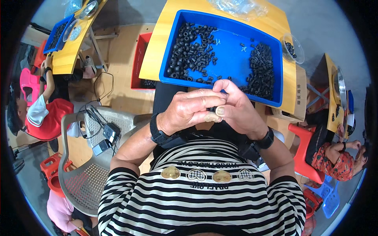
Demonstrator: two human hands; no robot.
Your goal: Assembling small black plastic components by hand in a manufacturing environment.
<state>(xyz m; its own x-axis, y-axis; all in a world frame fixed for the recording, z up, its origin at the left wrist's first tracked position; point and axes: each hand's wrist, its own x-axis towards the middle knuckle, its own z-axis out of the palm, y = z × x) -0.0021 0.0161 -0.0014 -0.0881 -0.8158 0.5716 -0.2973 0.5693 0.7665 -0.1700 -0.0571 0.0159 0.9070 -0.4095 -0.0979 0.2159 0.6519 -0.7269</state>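
My left hand (193, 108) and my right hand (239, 110) meet just in front of the blue tray (229, 51). Their fingertips pinch a small black part (212, 109), mostly covered by the fingers, so its exact shape is hidden. In the tray's left half lie loose black rounded pieces with holes (191, 49). A denser heap of smaller black pieces (260, 65) fills its right side. A few tiny clear or silvery bits (243, 48) are scattered between the two heaps.
The tray rests on a yellow table (155, 59). Beside it are a clear bowl (298, 53) of black parts, a plastic bag (240, 8), a cardboard box (300, 94) and a red crate (136, 78). A grey chair (84, 173) holds cables and devices. People sit on both sides.
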